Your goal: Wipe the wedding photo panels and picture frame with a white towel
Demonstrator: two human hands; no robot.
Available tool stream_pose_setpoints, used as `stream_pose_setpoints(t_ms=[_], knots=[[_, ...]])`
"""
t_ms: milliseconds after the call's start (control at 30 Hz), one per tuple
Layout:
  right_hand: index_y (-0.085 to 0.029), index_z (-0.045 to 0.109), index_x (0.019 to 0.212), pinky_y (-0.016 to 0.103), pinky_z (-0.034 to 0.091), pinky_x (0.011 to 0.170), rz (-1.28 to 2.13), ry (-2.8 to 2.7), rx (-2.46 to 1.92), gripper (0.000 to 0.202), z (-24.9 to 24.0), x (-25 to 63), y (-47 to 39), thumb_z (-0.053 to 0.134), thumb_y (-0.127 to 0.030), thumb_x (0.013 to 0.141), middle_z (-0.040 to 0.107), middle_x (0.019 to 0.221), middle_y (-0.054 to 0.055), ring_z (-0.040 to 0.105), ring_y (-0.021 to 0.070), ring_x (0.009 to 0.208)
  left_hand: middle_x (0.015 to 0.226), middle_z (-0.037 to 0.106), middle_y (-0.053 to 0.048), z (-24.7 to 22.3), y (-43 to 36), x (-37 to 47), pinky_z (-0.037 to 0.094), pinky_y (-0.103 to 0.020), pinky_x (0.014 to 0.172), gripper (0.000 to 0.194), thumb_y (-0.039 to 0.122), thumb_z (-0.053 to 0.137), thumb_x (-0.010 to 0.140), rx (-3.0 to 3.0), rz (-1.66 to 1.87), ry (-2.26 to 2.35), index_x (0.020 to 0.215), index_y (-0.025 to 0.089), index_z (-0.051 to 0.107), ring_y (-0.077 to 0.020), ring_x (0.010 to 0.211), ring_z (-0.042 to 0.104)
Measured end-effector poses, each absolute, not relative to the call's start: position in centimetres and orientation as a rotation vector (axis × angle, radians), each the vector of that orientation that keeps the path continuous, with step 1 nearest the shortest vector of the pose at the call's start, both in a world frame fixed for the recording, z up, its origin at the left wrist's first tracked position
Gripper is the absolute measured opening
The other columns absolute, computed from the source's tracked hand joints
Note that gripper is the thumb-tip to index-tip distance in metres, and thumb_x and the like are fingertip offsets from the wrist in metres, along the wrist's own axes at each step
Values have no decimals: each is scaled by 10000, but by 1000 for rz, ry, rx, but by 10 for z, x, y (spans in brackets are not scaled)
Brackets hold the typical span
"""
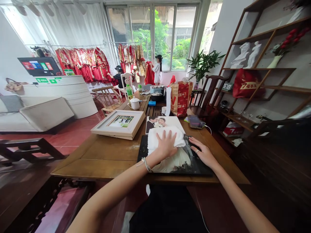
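My left hand (167,144) lies flat with spread fingers on a folded white cloth (179,137). The cloth covers the upper part of a dark photo panel (199,163), which shows a pale gown and lies at the table's near edge. My right hand (202,153) rests with fingers stretched out on the panel's right side; a ring is on one finger. Just beyond the cloth lies another photo print (175,122) of two people, its lower part hidden. To the left is a white picture frame (119,123) holding a small outdoor photo.
On the wooden table (97,158) stand a lidded white cup (134,103), a green-labelled bottle (128,92), a blue box (152,103) and a red-and-tan paper bag (181,98). A phone (196,122) with a cable lies at right. Two people are near clothes racks at the back.
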State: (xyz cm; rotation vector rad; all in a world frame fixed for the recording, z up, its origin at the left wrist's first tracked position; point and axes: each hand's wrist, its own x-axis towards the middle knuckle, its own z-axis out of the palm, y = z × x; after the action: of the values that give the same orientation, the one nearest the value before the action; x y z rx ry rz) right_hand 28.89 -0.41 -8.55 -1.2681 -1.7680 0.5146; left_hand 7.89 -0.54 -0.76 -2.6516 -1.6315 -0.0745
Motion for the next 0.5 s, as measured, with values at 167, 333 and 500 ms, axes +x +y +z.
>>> stream_pose_setpoints(t_ms=[167,333,500], knots=[[-238,600,1158,468,258,1091,547,-1766,-1264,361,-85,290,-4,506,-302,815,521,1315,62,382,225,1288,1487,144,-121,-22,-67,76,93,-699,969,806,404,538,737,-2743,-97,-1453,1421,208,159,-405,1324,53],[-238,590,1171,478,256,1088,598,-1760,-1260,395,-85,291,-3,539,-352,796,507,1329,68,367,240,1297,1509,33,-81,-37,-135,69,3,-679,994,961,544,557,665,-2893,-137,-1204,1431,251,57,-366,1335,-103],[-227,582,1181,484,267,1082,545,-1791,-1240,486,-85,289,-5,568,-467,759,501,1332,89,368,260,1295,1505,96,-57,-26,-92,60,70,-659,1010,816,457,515,731,-2854,-131,-1321,1423,276,122,-342,1349,13]])
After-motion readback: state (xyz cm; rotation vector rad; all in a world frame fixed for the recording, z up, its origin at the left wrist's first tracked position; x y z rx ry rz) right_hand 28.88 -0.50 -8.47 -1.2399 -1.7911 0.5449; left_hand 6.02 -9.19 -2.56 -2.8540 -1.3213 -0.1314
